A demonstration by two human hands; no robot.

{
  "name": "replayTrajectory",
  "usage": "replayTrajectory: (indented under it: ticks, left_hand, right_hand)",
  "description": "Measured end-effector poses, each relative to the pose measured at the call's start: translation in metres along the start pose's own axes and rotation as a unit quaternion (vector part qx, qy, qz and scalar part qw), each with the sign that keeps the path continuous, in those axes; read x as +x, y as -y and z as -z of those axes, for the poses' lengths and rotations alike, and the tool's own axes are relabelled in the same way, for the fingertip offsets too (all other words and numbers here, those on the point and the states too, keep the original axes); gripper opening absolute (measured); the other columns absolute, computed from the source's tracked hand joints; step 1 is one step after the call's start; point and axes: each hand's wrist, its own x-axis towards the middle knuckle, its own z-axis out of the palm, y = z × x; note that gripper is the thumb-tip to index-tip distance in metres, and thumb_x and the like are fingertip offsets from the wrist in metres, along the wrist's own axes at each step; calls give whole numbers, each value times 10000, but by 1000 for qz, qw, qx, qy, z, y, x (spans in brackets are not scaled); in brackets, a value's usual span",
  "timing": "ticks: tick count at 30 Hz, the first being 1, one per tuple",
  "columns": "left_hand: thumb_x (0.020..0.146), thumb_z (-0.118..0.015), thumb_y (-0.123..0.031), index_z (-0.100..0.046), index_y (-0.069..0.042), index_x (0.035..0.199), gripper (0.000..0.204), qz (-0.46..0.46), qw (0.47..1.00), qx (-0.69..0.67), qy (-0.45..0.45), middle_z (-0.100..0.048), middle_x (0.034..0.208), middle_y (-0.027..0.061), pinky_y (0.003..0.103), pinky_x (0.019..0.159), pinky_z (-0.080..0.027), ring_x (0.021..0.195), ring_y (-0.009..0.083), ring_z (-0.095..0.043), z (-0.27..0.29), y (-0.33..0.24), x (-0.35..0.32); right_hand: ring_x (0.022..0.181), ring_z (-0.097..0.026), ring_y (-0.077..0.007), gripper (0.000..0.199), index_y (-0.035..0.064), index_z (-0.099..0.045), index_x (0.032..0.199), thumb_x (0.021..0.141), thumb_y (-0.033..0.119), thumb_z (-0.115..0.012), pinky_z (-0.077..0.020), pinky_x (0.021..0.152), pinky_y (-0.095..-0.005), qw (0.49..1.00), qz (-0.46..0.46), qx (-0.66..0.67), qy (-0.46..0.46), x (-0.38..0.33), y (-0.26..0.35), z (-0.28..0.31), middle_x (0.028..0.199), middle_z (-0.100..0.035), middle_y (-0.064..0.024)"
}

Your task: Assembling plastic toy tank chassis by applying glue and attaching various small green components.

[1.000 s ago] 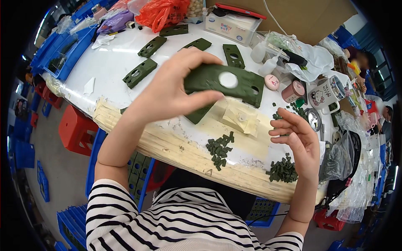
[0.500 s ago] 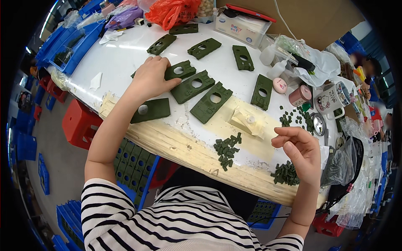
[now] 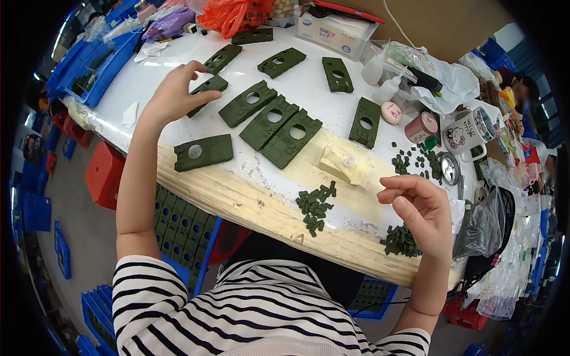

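Observation:
My left hand is open at the table's left, fingers and thumb spread about a dark green moulded plastic part. The hand partly covers that part; no firm grip shows. Right of it lie three similar parts with round holes: one part slightly apart, then a middle part and a right-hand part side by side. Another part lies nearer me. My right hand, fingers loosely curled and apart, is empty above a pile of small green pieces.
A block wrapped in yellowish tape stands near a second pile of small pieces. More green parts lie farther back. A mug, bottles and a plastic box crowd the right and back. Blue trays stand left.
My left hand has moved left, off the row of green parts, to the part at the left. The middle and right-hand parts now lie closer together. My right hand has hardly moved.

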Motion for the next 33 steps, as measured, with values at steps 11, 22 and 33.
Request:
replayTrajectory:
  ticks: [11, 22, 33]
  left_hand:
    - [702, -775, -171, -560, 3, 1174, 547, -63, 992, -28, -103, -619, 996, 160, 357, 797, -484, 881, 266, -607, -2, 7, -29]
    - [634, -763, -70, -591, 1, 1084, 486, -428, 867, -252, 43, -567, 974, 92, 298, 775, -465, 891, 221, -572, -11, -166, -61]
    - [656, -842, -81, -346, -29, 1349, 853, -205, 637, -653, 354, -486, 1293, 119, 385, 932, -512, 1165, 237, -533, -69, -178, -56]
  right_hand:
    - [889, -658, -154, 228, -45, -642, 1067, 868, 64, -628, -497, 821, -277, 999, 9, -37, -19, 1, 0, -4, 919, -685, -106]
    - [1000, -619, -174, 697, -35, -481, 1298, 684, 35, -801, -521, 881, -314, 973, 176, -134, -66, 4, 0, 11, 1143, -603, -127]
    - [927, -645, -159, 668, -5, -555, 1227, 649, 140, -856, -529, 807, -285, 963, 199, -164, -75, 1, 1, 10, 1064, -652, -102]
